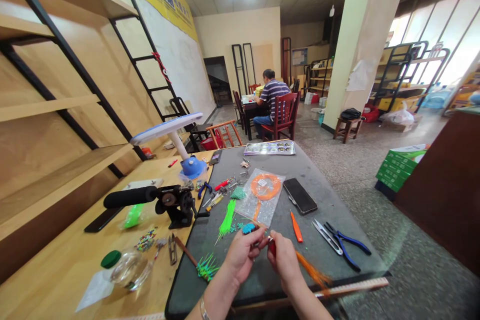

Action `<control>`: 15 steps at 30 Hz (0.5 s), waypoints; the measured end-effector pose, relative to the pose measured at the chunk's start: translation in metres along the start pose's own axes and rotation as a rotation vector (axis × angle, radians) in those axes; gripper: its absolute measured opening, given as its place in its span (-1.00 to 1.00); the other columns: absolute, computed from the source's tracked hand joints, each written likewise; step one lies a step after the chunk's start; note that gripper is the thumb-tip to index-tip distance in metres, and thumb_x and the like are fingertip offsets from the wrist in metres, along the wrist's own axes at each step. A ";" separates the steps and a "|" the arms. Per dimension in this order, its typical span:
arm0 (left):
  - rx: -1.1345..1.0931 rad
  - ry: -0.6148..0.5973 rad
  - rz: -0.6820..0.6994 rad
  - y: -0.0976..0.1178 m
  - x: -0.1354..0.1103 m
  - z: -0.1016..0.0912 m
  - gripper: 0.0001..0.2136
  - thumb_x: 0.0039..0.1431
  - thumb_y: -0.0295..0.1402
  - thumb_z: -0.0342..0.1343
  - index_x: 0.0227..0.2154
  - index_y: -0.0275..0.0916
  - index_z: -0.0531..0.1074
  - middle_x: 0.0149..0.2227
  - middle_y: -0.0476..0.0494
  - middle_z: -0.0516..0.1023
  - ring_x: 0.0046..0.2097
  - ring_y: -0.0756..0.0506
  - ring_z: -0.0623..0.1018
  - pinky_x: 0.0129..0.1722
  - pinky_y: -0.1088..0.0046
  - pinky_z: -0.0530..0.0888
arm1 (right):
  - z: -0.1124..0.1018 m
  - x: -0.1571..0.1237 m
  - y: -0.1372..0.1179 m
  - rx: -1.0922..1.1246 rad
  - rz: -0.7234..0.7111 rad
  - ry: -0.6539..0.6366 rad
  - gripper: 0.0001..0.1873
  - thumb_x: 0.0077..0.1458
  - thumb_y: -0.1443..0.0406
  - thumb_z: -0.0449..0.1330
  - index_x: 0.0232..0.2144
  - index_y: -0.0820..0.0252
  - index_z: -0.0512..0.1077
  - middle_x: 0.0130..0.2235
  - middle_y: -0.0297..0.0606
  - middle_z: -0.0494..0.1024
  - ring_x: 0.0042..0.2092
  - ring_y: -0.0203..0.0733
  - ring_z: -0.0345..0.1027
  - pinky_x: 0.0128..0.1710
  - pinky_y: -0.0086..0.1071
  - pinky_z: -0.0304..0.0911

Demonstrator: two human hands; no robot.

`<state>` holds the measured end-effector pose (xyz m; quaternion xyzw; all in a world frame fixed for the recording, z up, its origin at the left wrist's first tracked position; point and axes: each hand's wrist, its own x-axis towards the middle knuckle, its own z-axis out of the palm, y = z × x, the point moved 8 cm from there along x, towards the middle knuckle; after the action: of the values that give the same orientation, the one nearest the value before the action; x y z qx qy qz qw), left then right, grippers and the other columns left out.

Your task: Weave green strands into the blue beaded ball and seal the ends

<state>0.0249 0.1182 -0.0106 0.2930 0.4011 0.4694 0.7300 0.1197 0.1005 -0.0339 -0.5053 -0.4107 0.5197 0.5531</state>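
My left hand (243, 251) is closed in a pinch over the grey mat. A cluster of small bright blue pieces (248, 229) shows at its fingertips; whether the fingers grip it is unclear. Close beside it, my right hand (284, 258) is closed around a small red object (272, 248) with a shiny end, mostly hidden by the fingers. The hands nearly touch. Orange strands (313, 269) lie by the right wrist. An orange pointed tool (296, 227) lies beyond the right hand. Bright green strands (227, 217) are left of my left hand.
Right of my hands are metal thread snips (328, 237), blue-handled pliers (348, 246) and a phone (300, 196). Ahead lies a bagged orange coil (265, 187). On the left stand a crank winder (176, 205), a green-capped jar (129, 270) and a lamp (193, 166). A person (275, 95) sits farther back.
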 end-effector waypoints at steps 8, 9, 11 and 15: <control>0.004 0.003 0.004 0.003 -0.003 0.001 -0.69 -0.34 -0.31 0.43 -0.55 -0.37 0.45 -0.63 0.05 0.30 -0.60 0.15 0.30 -0.67 0.66 -0.11 | 0.002 0.002 0.006 0.004 0.056 0.013 -0.51 0.12 0.02 -0.16 -0.74 0.09 0.11 -0.78 -0.49 0.04 -0.70 -0.38 -0.17 -0.70 -0.48 -0.18; 0.001 0.006 0.003 0.003 -0.003 0.001 -0.69 -0.34 -0.31 0.43 -0.55 -0.36 0.45 -0.63 0.05 0.31 -0.60 0.15 0.32 -0.67 0.66 -0.11 | 0.002 0.002 0.006 0.000 0.055 0.018 -0.51 0.12 0.02 -0.17 -0.73 0.09 0.11 -0.78 -0.49 0.03 -0.70 -0.38 -0.17 -0.70 -0.48 -0.18; -0.003 0.013 -0.001 0.002 -0.003 -0.001 -0.68 -0.34 -0.31 0.43 -0.54 -0.37 0.45 -0.62 0.04 0.32 -0.58 0.13 0.35 -0.66 0.66 -0.12 | 0.002 0.002 0.006 -0.030 0.048 0.022 -0.51 0.12 0.02 -0.18 -0.73 0.09 0.11 -0.78 -0.49 0.03 -0.70 -0.37 -0.16 -0.70 -0.47 -0.17; 0.002 0.007 -0.008 0.001 -0.002 -0.003 -0.68 -0.32 -0.31 0.42 -0.50 -0.37 0.48 -0.62 0.04 0.32 -0.57 0.13 0.35 -0.67 0.67 -0.11 | 0.001 0.002 -0.001 -0.156 -0.025 0.046 -0.49 0.15 0.02 -0.24 -0.74 0.08 0.08 -0.77 -0.46 0.06 -0.70 -0.35 -0.10 -0.70 -0.47 -0.10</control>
<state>0.0212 0.1172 -0.0109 0.2906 0.4052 0.4670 0.7303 0.1188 0.1032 -0.0328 -0.5534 -0.4434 0.4673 0.5280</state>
